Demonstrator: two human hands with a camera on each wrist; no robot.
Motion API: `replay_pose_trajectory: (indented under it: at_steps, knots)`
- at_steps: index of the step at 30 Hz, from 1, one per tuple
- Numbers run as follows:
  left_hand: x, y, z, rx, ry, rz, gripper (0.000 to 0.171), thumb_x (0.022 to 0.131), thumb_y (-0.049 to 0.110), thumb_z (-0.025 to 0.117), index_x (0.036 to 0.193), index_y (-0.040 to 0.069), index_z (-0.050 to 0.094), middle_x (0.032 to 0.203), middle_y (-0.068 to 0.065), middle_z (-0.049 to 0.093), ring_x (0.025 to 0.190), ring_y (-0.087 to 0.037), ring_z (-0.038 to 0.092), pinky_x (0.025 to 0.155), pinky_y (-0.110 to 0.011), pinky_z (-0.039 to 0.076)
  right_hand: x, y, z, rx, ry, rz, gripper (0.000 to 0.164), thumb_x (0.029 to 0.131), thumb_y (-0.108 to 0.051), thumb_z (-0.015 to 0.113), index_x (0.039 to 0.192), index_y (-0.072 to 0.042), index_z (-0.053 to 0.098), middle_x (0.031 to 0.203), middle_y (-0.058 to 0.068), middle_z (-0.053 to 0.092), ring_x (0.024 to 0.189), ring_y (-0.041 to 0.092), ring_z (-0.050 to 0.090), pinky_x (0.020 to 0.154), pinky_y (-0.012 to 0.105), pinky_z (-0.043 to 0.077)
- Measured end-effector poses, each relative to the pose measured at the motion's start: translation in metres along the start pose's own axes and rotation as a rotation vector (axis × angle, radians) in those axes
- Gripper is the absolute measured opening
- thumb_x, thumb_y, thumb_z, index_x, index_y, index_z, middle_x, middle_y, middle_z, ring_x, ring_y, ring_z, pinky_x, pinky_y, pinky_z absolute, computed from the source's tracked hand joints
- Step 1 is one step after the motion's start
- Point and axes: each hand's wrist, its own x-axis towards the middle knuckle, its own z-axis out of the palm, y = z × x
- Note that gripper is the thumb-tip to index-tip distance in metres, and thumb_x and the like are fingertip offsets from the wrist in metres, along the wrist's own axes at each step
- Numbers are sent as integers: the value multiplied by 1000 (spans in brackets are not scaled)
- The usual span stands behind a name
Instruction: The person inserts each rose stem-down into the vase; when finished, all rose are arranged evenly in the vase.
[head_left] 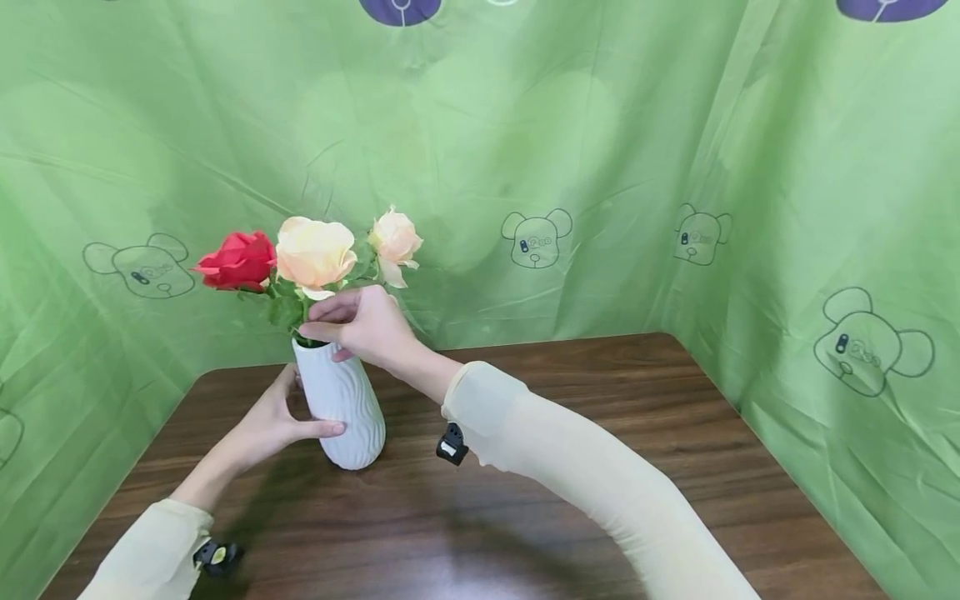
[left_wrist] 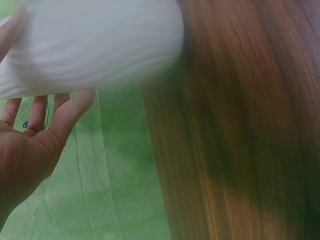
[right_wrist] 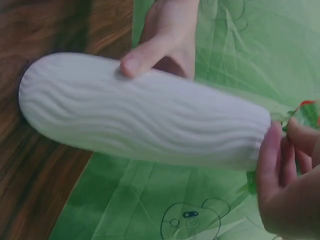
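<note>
A white vase [head_left: 347, 408] with a wavy ribbed surface stands on the table's left side, leaning slightly in the head view. My left hand [head_left: 264, 423] grips its body, thumb across the front and fingers round the back. At the vase's mouth, my right hand [head_left: 367, 327] pinches a green stem [right_wrist: 285, 125] between thumb and fingers. Above it are a red rose [head_left: 240, 261], a large cream-peach rose [head_left: 315, 254] and a smaller pale peach rose [head_left: 396, 242]. Green leaves [head_left: 283, 310] hang below the blooms. The lower stems are hidden inside the vase.
The dark wood-grain table [head_left: 600, 467] reaches back to a green curtain [head_left: 465, 150] printed with bear heads, which also covers both sides. Cream sleeves cover both forearms, with a black wrist camera [head_left: 452, 444] on the right and another [head_left: 217, 557] on the left.
</note>
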Motion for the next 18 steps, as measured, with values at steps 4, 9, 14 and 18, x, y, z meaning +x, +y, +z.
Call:
replay_pose_trajectory:
  at_steps: [4,9,14,18]
  knots:
    - [0,-1,0,-2,4,2,84,80,22,89,144,13,36,124,-7,56,113,-20,56,89,-31,50,-6,4,2,-3,46,9,13,85,-14,84,93,-9,76,75,-2,67,61,15,64,55,41,59]
    - [1,-1,1,9,5,-5,82,80,23,89,143,12,37,124,-7,56,113,-20,55,88,-28,50,-14,13,0,149,38,79,13,84,-7,84,92,-5,73,76,2,61,62,14,61,54,41,59]
    - [-1,-1,2,28,10,-9,83,80,26,89,143,13,37,125,-6,55,115,-19,54,90,-26,48,-21,20,-4,199,14,114,13,85,-4,82,89,-4,70,79,2,64,65,18,63,53,37,58]
    - [0,-1,2,26,14,3,84,80,25,90,143,14,37,125,-5,55,115,-19,54,90,-28,48,-25,21,-10,216,-15,132,11,86,-3,81,92,-3,71,81,3,65,62,17,61,52,32,57]
